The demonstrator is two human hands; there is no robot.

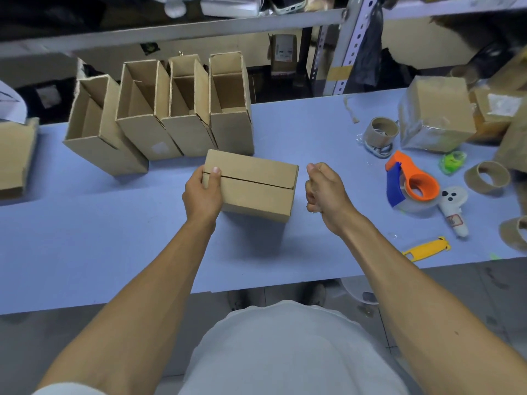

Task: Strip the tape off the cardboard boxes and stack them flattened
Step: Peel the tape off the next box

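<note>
A small closed cardboard box (256,192) lies on the blue table (114,238) in the middle, its two top flaps meeting in a bare seam. My left hand (201,195) grips the box's left end, thumb on top at the seam. Just right of the box, and apart from it, my right hand (325,192) is curled into a fist. A small scrap of clear tape (315,212) peeks out below the fingers. Behind the box stand several opened cardboard boxes (137,121) in a row, leaning, flaps up.
A box wrapped in clear tape (436,118) sits at the far right. Near it lie an orange-and-blue tape dispenser (413,186), a yellow cutter (426,248), cardboard tape cores (486,178) and a white toy (453,206). Another cardboard piece (14,158) lies at the left edge. Metal shelving stands behind.
</note>
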